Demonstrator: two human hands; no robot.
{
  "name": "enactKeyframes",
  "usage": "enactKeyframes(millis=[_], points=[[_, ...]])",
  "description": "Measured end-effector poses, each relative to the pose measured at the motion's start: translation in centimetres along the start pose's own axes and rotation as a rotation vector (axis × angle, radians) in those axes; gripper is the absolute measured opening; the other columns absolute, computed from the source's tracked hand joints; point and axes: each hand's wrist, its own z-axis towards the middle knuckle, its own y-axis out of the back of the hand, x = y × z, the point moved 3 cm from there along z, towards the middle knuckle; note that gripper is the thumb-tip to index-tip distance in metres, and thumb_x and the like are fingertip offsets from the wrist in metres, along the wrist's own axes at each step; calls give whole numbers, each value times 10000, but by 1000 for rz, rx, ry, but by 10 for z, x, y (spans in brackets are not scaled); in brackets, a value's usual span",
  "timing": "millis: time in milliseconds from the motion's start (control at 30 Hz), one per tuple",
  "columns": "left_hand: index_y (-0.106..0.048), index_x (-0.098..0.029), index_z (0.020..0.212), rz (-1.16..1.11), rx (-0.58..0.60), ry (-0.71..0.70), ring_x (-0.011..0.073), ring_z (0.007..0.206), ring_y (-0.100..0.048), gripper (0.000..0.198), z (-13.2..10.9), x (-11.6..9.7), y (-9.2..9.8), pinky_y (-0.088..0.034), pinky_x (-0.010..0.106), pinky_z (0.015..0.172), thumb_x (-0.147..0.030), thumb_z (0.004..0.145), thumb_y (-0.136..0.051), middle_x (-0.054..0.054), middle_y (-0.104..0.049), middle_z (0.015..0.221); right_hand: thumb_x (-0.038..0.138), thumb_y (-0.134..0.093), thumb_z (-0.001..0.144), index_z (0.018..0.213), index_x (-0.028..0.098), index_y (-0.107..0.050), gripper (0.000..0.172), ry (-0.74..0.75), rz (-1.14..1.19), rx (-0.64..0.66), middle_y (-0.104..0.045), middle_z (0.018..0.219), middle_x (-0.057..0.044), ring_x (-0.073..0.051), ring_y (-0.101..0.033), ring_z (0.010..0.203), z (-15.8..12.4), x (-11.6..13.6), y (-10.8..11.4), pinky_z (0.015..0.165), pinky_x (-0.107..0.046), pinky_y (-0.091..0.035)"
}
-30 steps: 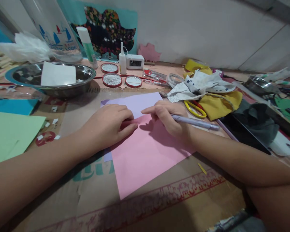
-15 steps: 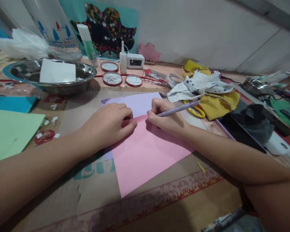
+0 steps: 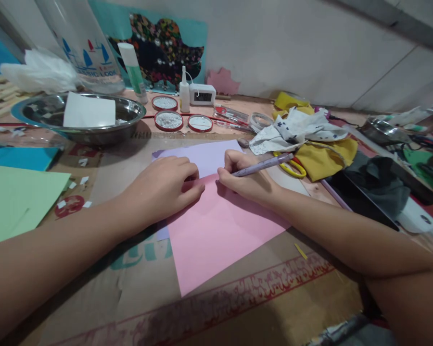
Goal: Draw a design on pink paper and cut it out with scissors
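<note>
A pink sheet of paper [image 3: 220, 230] lies on cardboard in front of me, overlapping a lilac sheet [image 3: 205, 156] behind it. My left hand [image 3: 162, 187] rests on the pink sheet's top left part, fingers curled down and pressing it. My right hand [image 3: 247, 178] is closed round a lilac pen [image 3: 263, 165], whose tip sits near the pink sheet's top edge, close to my left fingertips.
A steel bowl [image 3: 130, 117] with white paper stands back left, green [image 3: 18, 202] and blue sheets left. Three red-rimmed lids of beads [image 3: 169, 120], glue bottles and a small clock lie behind. Yellow scissors [image 3: 292, 168], cloth scraps and dark fabric crowd the right.
My right hand turned from lying flat with the pen pointing right to a writing grip with the tip at the pink sheet's top edge. My left hand stayed put.
</note>
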Motion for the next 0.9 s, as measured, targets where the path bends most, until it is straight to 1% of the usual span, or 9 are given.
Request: enactKeyframes(millis=[133, 300, 500, 567, 633, 700, 733, 800, 900], points=[[-652, -187, 816, 4, -7, -7, 245, 736, -588, 227, 0, 0, 0, -349, 355, 649, -342, 918, -521, 71, -648, 778, 193, -584, 824, 643, 235, -386, 272, -2, -12, 15, -469, 589, 36, -132, -437, 579, -1, 0, 0, 536, -272, -288], [-654, -180, 817, -7, -8, -8, 244, 734, -584, 217, 0, -1, 1, -349, 357, 654, -328, 917, -530, 70, -639, 774, 200, -577, 843, 659, 234, -387, 266, -44, 9, 27, -502, 595, 36, -129, -458, 574, -1, 0, -1, 535, -269, -296], [-668, -176, 824, -9, -21, -13, 245, 736, -593, 195, 0, 1, -1, -361, 357, 654, -318, 917, -572, 60, -643, 774, 164, -581, 820, 650, 231, -378, 273, 8, 0, -4, -474, 580, 50, -120, -458, 563, 0, 1, 1, 533, -255, -313], [-692, -160, 898, -10, -45, -16, 254, 763, -610, 194, 0, 2, -1, -382, 361, 672, -331, 919, -603, 66, -663, 811, 208, -600, 862, 679, 231, -400, 272, 2, 87, -41, -495, 586, 51, -118, -478, 556, -1, 1, 4, 523, -247, -331], [-704, -132, 1054, 7, -117, -45, 277, 842, -634, 284, -1, 2, 1, -419, 377, 723, -376, 926, -635, 97, -696, 927, 282, -623, 910, 727, 231, -430, 271, -4, 199, -54, -521, 583, 57, -112, -495, 520, -2, 3, 7, 496, -239, -347], [-687, -113, 1178, 42, -220, -105, 307, 942, -641, 404, -2, 0, 4, -444, 404, 791, -442, 950, -633, 138, -701, 1061, 355, -646, 935, 776, 232, -450, 281, -19, 305, -16, -536, 573, 68, -104, -498, 466, -5, 6, 6, 453, -228, -352], [-687, -112, 1193, 58, -265, -144, 316, 971, -638, 426, -3, -3, 6, -446, 417, 812, -467, 969, -610, 150, -697, 1093, 382, -661, 936, 793, 233, -457, 291, -27, 345, 17, -538, 567, 73, -100, -495, 445, -7, 8, 4, 431, -221, -348], [-712, -125, 1129, 78, -309, -218, 314, 951, -631, 397, -6, -8, 7, -441, 426, 805, -462, 1015, -535, 144, -700, 1060, 410, -706, 919, 820, 228, -477, 309, -33, 394, 93, -559, 585, 73, -94, -503, 441, -11, 12, 0, 407, -205, -343], [-727, -140, 938, 119, -308, -309, 288, 828, -597, 389, -8, -16, 5, -412, 420, 741, -361, 1055, -429, 119, -691, 915, 436, -789, 858, 837, 214, -519, 351, -5, 432, 203, -588, 639, 61, -86, -513, 474, -15, 16, -6, 407, -185, -348]])
